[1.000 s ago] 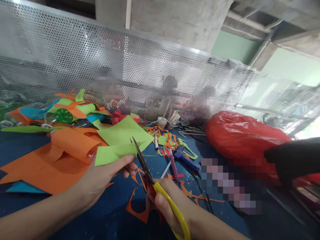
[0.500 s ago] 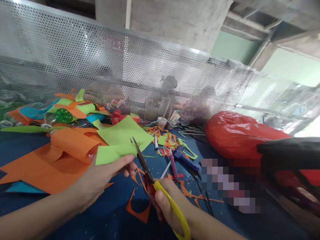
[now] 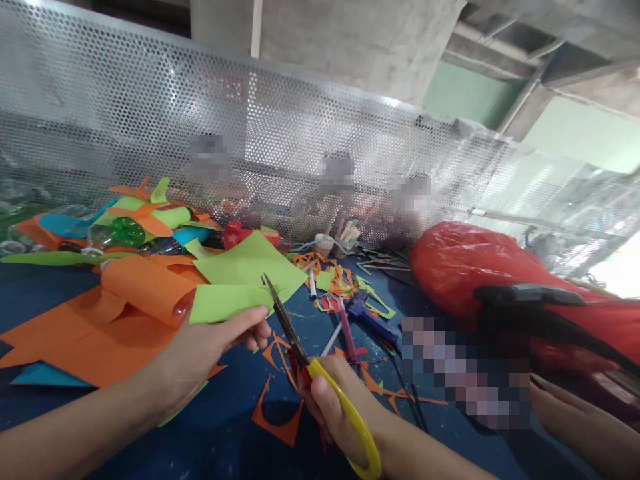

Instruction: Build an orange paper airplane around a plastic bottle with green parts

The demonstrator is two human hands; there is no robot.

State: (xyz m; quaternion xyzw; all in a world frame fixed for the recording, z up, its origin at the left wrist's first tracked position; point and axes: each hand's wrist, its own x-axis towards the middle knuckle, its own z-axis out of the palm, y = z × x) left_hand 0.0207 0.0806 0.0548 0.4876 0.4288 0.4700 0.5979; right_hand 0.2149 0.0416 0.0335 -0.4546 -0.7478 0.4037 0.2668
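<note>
Green paper [image 3: 220, 303] is pinched between the thumb and fingers of my left hand [image 3: 240, 330]. Scissors with yellow and red handles [image 3: 345, 407] are gripped in my right hand [image 3: 335, 393], their narrow dark blades pointing up and left at the right end of the held paper. Just behind lies a larger light green sheet [image 3: 250, 263]. A thin green sliver sticks out right of the blades. Under my left wrist another green edge shows. Orange sheets [image 3: 125, 353] and an orange-wrapped bottle [image 3: 150, 290] are left of my left hand.
Paper-decorated bottles [image 3: 145, 223] fill the back left. Orange scraps [image 3: 280, 420], a blue glue gun [image 3: 370, 320], a marker [image 3: 313, 283] and cups of sticks [image 3: 345, 240] lie around the middle. A red bag [image 3: 465, 267] and another person's arm [image 3: 575, 413] are at right. A perforated metal screen [image 3: 300, 133] stands behind.
The green paper in my left hand has tilted slightly and a green edge now shows below my wrist. At right, the black strap-like object has shifted left and the other person's forearm shows more.
</note>
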